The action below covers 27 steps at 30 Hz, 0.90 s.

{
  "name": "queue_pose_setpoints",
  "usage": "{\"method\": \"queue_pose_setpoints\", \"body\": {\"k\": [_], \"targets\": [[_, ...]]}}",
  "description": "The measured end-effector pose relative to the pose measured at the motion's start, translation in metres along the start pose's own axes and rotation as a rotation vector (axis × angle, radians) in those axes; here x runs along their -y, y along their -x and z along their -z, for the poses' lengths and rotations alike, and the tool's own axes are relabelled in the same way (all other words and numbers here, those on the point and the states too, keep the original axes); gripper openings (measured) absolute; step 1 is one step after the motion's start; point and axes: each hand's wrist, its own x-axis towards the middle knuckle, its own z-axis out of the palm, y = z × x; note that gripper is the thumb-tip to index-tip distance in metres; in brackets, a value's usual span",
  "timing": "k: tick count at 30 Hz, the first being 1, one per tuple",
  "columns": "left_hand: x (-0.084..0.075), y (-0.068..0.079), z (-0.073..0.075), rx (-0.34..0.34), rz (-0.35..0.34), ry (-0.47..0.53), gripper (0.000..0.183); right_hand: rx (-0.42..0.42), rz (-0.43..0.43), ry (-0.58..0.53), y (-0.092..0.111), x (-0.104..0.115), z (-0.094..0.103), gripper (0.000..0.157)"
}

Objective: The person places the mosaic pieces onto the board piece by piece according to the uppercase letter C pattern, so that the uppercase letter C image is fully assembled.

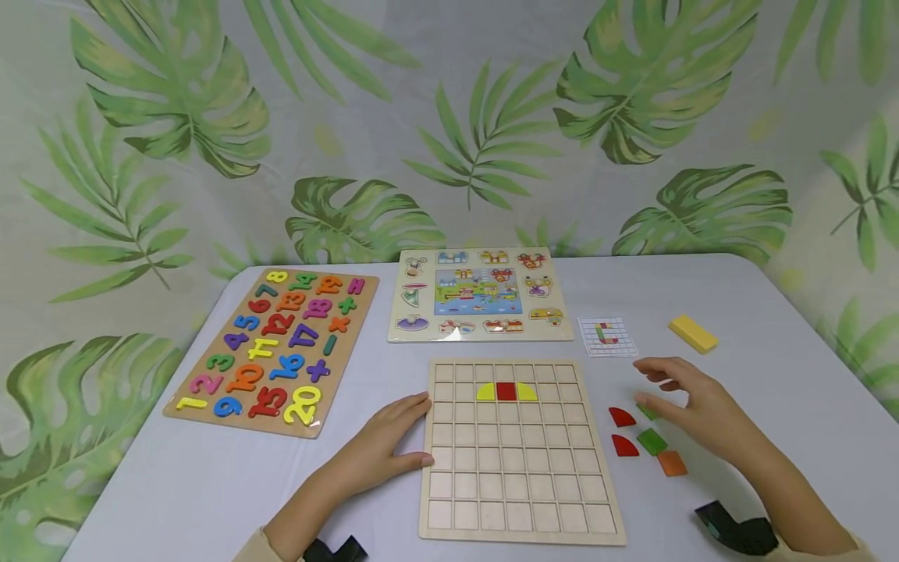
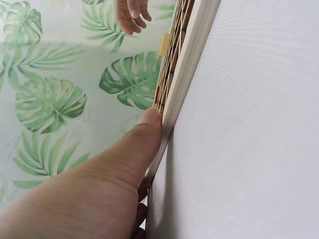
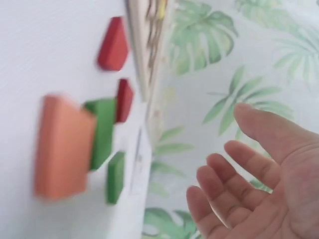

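Observation:
My left hand (image 1: 382,446) rests at the left edge of a wooden grid board (image 1: 513,491), its thumb touching the rim in the left wrist view. On the board's upper rows a red square (image 1: 506,391) lies between two yellow quarter-round pieces (image 1: 486,393). My right hand (image 1: 691,398) hovers over the right side with loosely bent, apart fingers and nothing in them. Below it are a partly hidden green piece (image 1: 646,410), a green square (image 1: 652,442), an orange square (image 1: 672,464) and two red quarter-round pieces (image 1: 621,417).
A grid-printed pattern card (image 1: 625,324) and a yellow block (image 1: 693,334) lie behind my right hand. At the left is a number puzzle board (image 1: 309,431). A picture puzzle (image 1: 397,312) stands at the back, before a leaf-patterned cloth (image 1: 492,47).

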Motion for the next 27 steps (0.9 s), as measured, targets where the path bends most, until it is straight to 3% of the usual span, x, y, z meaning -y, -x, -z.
{"method": "queue_pose_setpoints", "body": {"k": [5, 13, 21, 27], "targets": [[0.001, 0.0, 0.0, -0.001, 0.001, 0.0, 0.076, 0.039, -0.058, 0.005, 0.009, -0.023, -0.002, 0.049], [0.0, 0.0, 0.0, 0.0, 0.004, 0.004, 0.077, 0.079, -0.129, 0.038, 0.008, -0.05, -0.015, 0.051], [0.0, -0.001, 0.0, 0.001, 0.002, 0.005, 0.076, 0.1, -0.125, 0.013, 0.007, -0.048, -0.021, 0.045], [0.0, 0.0, 0.0, 0.003, 0.004, 0.007, 0.076, 0.088, -0.138, 0.07, 0.009, -0.046, -0.02, 0.04]]}}
